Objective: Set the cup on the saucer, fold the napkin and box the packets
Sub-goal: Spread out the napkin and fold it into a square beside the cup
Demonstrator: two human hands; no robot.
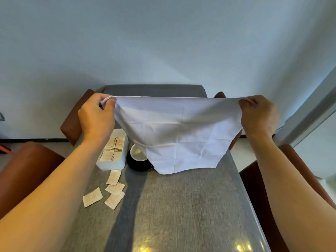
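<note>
Grey table (181,206): four loose packets (113,177); left hand (96,115), right hand (258,115) pinch one napkin (178,135).

The napkin (174,135) is plain white, crossed by faint crease lines. At its eight o'clock the cup (136,152) is white on a black saucer (139,165). The box (116,161) is white; the packets (113,190) are cream with faint reddish print. The table (181,206) wears mottled grey cloth with a darker grey-blue stripe. Chairs (27,170) are reddish-brown.
</note>
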